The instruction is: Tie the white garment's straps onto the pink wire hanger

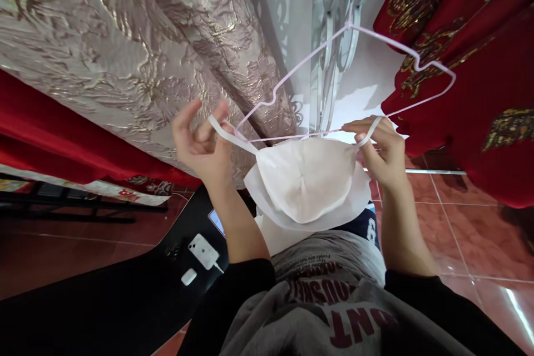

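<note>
A white garment with thin shoulder straps and a rounded, cup-like front hangs in front of my body, its lower layer flaring out. My left hand is raised at its left side, with the left strap drawn across the thumb and fingers; the fingertips are slightly blurred. On the other side, my right hand has the right strap looped over its fingers, thumb and forefinger close together. Just behind the garment's top edge runs the lower bar of a pale pink hanger, near my right fingertips. The hanger's top is at white metalwork.
Shiny embossed pale fabric hangs at the left, red fabric with gold trim at the right. A black bench holds a white phone with a cable and a small white case. The floor has red tiles.
</note>
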The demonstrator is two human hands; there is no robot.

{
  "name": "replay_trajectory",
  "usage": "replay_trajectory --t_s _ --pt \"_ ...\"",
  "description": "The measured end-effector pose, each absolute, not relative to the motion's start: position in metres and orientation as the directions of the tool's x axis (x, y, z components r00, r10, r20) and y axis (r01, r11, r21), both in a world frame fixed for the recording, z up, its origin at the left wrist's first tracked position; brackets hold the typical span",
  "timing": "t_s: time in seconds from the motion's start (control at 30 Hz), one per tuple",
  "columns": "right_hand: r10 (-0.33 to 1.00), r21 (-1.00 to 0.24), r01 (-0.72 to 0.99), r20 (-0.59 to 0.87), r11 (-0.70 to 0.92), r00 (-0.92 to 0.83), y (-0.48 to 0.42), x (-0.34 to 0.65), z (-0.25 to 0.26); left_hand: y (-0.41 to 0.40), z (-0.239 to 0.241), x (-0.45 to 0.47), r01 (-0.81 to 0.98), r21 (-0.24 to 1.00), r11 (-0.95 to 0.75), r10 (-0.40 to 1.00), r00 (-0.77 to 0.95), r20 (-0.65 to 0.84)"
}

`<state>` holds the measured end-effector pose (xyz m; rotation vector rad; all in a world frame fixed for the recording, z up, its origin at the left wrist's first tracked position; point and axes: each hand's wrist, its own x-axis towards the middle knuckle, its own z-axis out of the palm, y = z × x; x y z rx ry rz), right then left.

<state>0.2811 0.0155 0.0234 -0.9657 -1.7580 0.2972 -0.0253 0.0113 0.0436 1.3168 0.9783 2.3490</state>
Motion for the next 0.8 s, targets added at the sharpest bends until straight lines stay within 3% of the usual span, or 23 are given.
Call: replay_trajectory --t_s 0.1,0.23,0.3,0.4,0.5,0.63,0.8 --pt "0.742 -0.618 0.472 0.658 0.629 -0.127 0.012 0.275 0.023 0.027 0.066 -0.024 0.009 0.717 -0.697 0.677 -0.322 0.662" --pt "0.742 -0.609 0.477 0.653 0.634 -0.152 0.009 0.269 0.021 0.053 0.087 -0.021 -0.018 0.864 -0.502 0.854 -0.168 0.493" --pt "0.738 -0.604 0.478 0.658 0.638 -0.153 0.009 0.269 0.02 0.063 0.091 -0.023 0.003 0.884 -0.467 0.864 -0.209 0.457" --pt "0.739 -0.605 0.482 0.659 0.633 -0.144 0.01 0.271 0.018 0.069 0.083 -0.028 0.023 0.837 -0.547 0.773 -0.37 0.515" --pt "0.733 -0.608 0.472 0.666 0.639 -0.136 0.01 0.272 0.017 0.061 0.055 -0.025 -0.062 0.818 -0.572 0.723 -0.508 0.468" --pt "0.742 -0.616 0.476 0.659 0.628 -0.127 0.01 0.269 0.016 0.039 0.008 0.001 -0.347 0.844 -0.409 0.879 -0.398 0.263" --pt "0.731 -0.629 0.486 0.682 0.607 -0.032 0.005 0.271 0.015 0.028 -0.015 0.028 -0.363 0.814 -0.454 0.869 -0.383 0.314"
